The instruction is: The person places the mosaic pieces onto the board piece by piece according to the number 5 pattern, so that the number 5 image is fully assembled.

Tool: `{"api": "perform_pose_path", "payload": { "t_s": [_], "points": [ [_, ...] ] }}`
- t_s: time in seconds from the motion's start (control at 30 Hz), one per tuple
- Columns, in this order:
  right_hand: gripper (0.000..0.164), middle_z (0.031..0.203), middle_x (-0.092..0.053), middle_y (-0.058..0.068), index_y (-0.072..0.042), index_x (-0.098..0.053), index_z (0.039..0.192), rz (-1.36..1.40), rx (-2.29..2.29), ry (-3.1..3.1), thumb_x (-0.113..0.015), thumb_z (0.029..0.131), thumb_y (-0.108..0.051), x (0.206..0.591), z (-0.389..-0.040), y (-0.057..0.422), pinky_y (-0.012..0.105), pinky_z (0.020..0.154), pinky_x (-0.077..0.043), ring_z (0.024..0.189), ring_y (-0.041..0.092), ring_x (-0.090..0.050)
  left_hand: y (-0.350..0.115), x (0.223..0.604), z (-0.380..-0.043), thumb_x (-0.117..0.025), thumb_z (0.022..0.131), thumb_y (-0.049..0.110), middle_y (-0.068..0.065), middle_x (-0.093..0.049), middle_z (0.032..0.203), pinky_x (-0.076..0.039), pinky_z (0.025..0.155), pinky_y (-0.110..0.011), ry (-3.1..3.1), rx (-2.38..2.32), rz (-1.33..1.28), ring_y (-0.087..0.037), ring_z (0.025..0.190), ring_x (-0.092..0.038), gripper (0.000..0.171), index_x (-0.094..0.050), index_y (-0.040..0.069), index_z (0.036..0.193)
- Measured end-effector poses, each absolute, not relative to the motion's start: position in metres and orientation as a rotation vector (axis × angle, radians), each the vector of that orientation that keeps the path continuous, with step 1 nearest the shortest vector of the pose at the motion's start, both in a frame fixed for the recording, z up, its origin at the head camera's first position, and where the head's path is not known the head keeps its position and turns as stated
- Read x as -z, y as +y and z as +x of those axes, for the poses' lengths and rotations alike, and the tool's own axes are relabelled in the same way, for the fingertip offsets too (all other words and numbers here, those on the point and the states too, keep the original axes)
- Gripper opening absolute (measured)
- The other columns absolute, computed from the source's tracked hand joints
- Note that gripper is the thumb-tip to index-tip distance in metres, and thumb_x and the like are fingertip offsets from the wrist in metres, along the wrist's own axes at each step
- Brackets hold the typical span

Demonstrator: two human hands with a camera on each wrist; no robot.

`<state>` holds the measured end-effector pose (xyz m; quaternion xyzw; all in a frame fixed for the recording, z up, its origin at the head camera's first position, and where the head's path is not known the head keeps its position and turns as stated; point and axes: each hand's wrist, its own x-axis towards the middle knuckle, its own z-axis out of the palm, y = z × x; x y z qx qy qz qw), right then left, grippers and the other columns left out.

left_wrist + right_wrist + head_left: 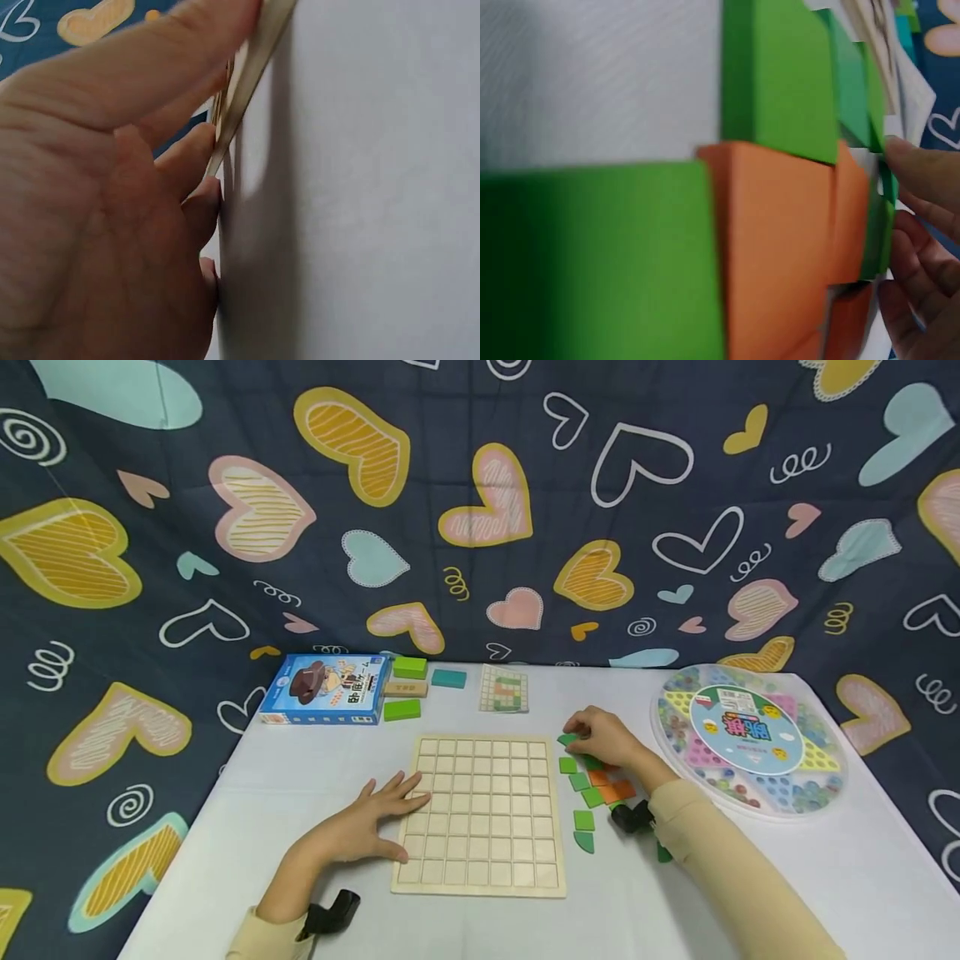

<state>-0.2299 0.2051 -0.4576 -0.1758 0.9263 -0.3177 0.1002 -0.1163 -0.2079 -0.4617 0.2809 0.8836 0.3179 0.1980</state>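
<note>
A square wooden grid board (pixel 480 814) lies flat on the white table. My left hand (pixel 363 822) rests at its left edge, fingers spread, with fingertips over the rim and the thumb near the lower left corner. The left wrist view shows the thumb and fingers against the board's thin edge (pixel 251 79). To the right of the board, my right hand (pixel 607 739) pinches a small dark green piece (pixel 566 739) at the top of a loose group of pieces. Orange pieces (pixel 780 247) and a light green square (pixel 795 82) fill the right wrist view.
A blue game box (pixel 326 689) stands at the back left, beside green and teal blocks (pixel 448 678) and a wooden block (pixel 405 689). A patterned card (pixel 504 689) lies behind the board. At the right is a round marble game case (pixel 750 739). A heart-patterned cloth (pixel 465 568) hangs behind.
</note>
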Motion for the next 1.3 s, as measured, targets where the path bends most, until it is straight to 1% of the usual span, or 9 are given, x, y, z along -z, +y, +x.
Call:
{"api": "perform_pose_path", "payload": {
  "t_s": [0.2, 0.3, 0.43, 0.5, 0.67, 0.83, 0.97, 1.17, 1.3],
  "points": [
    [0.02, 0.094, -0.059, 0.008, -0.008, -0.065, 0.097, -0.48, 0.901, 2.785, -0.074, 0.082, -0.018, 0.456, -0.231, 0.2, 0.035, 0.076, -0.048, 0.085, 0.021, -0.056, -0.21, 0.464, -0.117, -0.074, 0.071, 0.045, -0.011, -0.015, 0.159, 0.01, 0.109, -0.066, 2.464, -0.928, 0.803, -0.039, 0.146, -0.002, 0.085, -0.041, 0.018, 0.145],
    [0.019, 0.096, -0.061, 0.006, -0.01, -0.064, 0.099, -0.464, 0.943, 2.783, -0.072, 0.084, -0.017, 0.455, -0.227, 0.197, 0.035, 0.078, -0.048, 0.087, 0.019, -0.056, -0.211, 0.465, -0.115, -0.074, 0.071, 0.044, -0.011, -0.014, 0.159, 0.01, 0.11, -0.065, 2.455, -0.93, 0.791, -0.039, 0.146, -0.001, 0.085, -0.041, 0.018, 0.145],
    [0.019, 0.102, -0.063, 0.006, -0.01, -0.064, 0.104, -0.523, 1.069, 2.757, -0.069, 0.086, -0.015, 0.453, -0.217, 0.187, 0.037, 0.083, -0.051, 0.092, 0.02, -0.059, -0.213, 0.466, -0.114, -0.074, 0.071, 0.045, -0.011, -0.015, 0.159, 0.011, 0.11, -0.064, 2.453, -0.929, 0.776, -0.039, 0.146, 0.0, 0.085, -0.041, 0.018, 0.144],
    [0.021, 0.105, -0.063, 0.006, -0.009, -0.065, 0.107, -0.563, 1.146, 2.726, -0.068, 0.087, -0.014, 0.45, -0.212, 0.178, 0.038, 0.085, -0.052, 0.095, 0.02, -0.06, -0.213, 0.467, -0.114, -0.074, 0.071, 0.046, -0.01, -0.015, 0.159, 0.011, 0.11, -0.064, 2.452, -0.934, 0.769, -0.038, 0.146, 0.0, 0.085, -0.041, 0.019, 0.144],
    [0.025, 0.105, -0.063, 0.006, -0.005, -0.067, 0.111, -0.64, 1.279, 2.638, -0.067, 0.087, -0.011, 0.442, -0.203, 0.145, 0.035, 0.087, -0.054, 0.095, 0.02, -0.061, -0.213, 0.468, -0.115, -0.074, 0.071, 0.045, -0.007, -0.014, 0.159, 0.011, 0.112, -0.062, 2.452, -0.94, 0.766, -0.035, 0.147, 0.001, 0.084, -0.041, 0.021, 0.145],
    [0.026, 0.109, -0.063, 0.005, -0.005, -0.067, 0.114, -0.73, 1.284, 2.555, -0.066, 0.088, -0.011, 0.443, -0.199, 0.11, 0.03, 0.086, -0.053, 0.095, 0.018, -0.061, -0.213, 0.467, -0.116, -0.074, 0.072, 0.044, -0.006, -0.014, 0.16, 0.011, 0.112, -0.061, 2.454, -0.947, 0.763, -0.034, 0.147, 0.0, 0.083, -0.041, 0.021, 0.145],
    [0.026, 0.111, -0.064, 0.006, -0.005, -0.066, 0.114, -0.764, 1.257, 2.499, -0.065, 0.088, -0.011, 0.446, -0.201, 0.088, 0.028, 0.087, -0.052, 0.097, 0.018, -0.061, -0.213, 0.467, -0.117, -0.074, 0.072, 0.045, -0.005, -0.015, 0.159, 0.01, 0.112, -0.061, 2.461, -0.938, 0.76, -0.034, 0.147, -0.001, 0.082, -0.041, 0.022, 0.144],
    [0.021, 0.103, -0.064, 0.004, -0.008, -0.067, 0.107, -0.805, 1.133, 2.533, -0.068, 0.087, -0.01, 0.451, -0.204, 0.065, 0.025, 0.077, -0.052, 0.088, 0.014, -0.061, -0.213, 0.467, -0.117, -0.074, 0.073, 0.046, -0.005, -0.016, 0.159, 0.009, 0.113, -0.061, 2.466, -0.94, 0.771, -0.034, 0.147, -0.002, 0.082, -0.042, 0.022, 0.144],
    [0.018, 0.097, -0.062, 0.002, -0.01, -0.068, 0.104, -0.823, 1.062, 2.554, -0.069, 0.086, -0.012, 0.453, -0.205, 0.057, 0.024, 0.073, -0.051, 0.083, 0.011, -0.058, -0.214, 0.467, -0.116, -0.074, 0.072, 0.046, -0.005, -0.016, 0.159, 0.009, 0.113, -0.061, 2.463, -0.949, 0.763, -0.034, 0.147, -0.002, 0.083, -0.042, 0.021, 0.144]
  ]
}}
